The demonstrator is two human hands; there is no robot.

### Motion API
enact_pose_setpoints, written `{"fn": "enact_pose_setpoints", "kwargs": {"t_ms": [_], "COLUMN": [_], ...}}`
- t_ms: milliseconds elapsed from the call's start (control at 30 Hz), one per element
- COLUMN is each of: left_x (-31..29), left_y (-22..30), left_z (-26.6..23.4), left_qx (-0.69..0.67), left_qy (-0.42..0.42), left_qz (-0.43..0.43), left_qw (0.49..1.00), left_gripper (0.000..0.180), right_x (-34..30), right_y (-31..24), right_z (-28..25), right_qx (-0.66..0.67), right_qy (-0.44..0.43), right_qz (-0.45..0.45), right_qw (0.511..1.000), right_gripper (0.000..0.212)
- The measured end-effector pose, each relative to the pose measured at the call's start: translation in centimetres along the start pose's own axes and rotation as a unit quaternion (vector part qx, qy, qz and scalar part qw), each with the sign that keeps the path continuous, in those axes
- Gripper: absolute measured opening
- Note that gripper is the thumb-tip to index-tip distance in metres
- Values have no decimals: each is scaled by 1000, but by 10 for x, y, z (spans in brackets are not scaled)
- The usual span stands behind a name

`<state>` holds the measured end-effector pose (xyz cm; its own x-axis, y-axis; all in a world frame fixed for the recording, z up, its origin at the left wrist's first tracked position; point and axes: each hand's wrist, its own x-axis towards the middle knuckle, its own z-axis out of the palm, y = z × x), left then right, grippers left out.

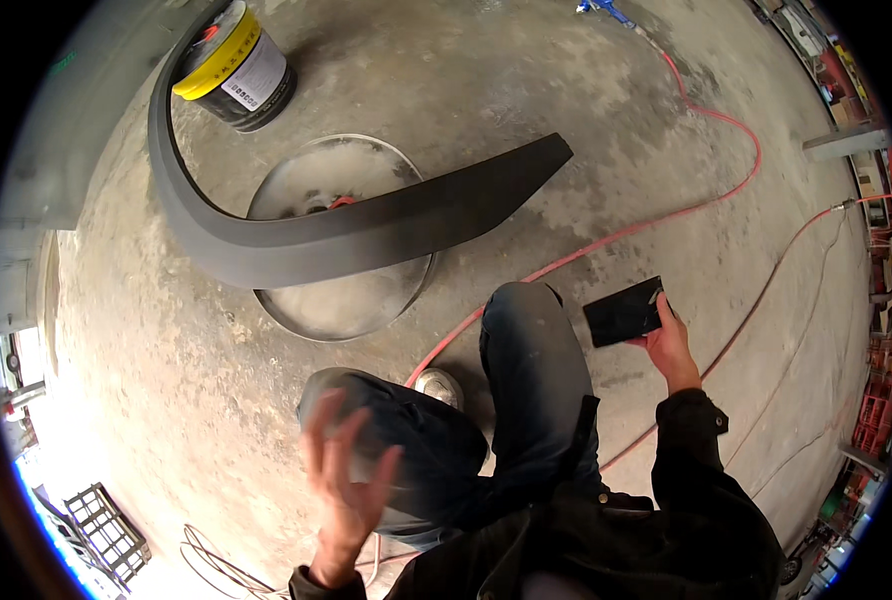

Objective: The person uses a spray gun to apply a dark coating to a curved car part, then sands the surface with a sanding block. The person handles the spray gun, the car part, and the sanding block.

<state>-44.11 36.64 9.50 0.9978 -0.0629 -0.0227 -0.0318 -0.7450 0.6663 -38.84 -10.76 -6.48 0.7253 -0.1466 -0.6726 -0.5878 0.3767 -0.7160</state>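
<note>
My right hand (669,347) grips a thin, flat black rectangle (621,312) by its right end, out beyond my right knee; its exact kind cannot be made out. Raised over my left thigh, my left hand (344,480) is blurred by motion, with its fingers apart and nothing in them. In front of my knees a long curved dark grey trim piece (366,232) lies across a round metal-rimmed disc (341,318). Its broad end tapers off to the right, and its other end curves up at the far left, past a bucket. Neither hand touches it.
A black bucket with a yellow band (246,75) stands at the far left. From a blue spray gun (606,10) at the back, a red hose (606,240) runs across the concrete floor (526,60) toward my feet. Crowded shelves (876,400) line the right side.
</note>
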Motion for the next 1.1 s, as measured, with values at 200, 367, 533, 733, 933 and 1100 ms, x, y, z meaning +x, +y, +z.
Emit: {"fn": "enact_pose_setpoints", "kwargs": {"t_ms": [200,367,533,733,933,1100], "left_x": [70,70,59,66,41,-37], "left_y": [46,25,23,21,-23,-79], "left_z": [58,87,100,80,23,20], "left_qx": [-194,-363,-395,-322,42,-13], "left_qy": [-63,-185,-157,-185,-45,51], "left_qz": [16,-159,-142,-101,76,14], "left_qw": [979,899,894,923,995,999], "left_gripper": [47,28,17,14,21,51], "right_x": [-55,-78,-92,-101,-91,-76], "right_y": [-24,-13,19,24,-1,-30], "right_z": [108,146,143,143,125,84], "right_qx": [110,133,239,244,245,219], "right_qy": [-255,-276,-322,-288,-248,-153], "right_qz": [18,47,106,238,140,8], "right_qw": [961,951,910,895,927,964], "right_gripper": [52,41,47,42,40,36]}}
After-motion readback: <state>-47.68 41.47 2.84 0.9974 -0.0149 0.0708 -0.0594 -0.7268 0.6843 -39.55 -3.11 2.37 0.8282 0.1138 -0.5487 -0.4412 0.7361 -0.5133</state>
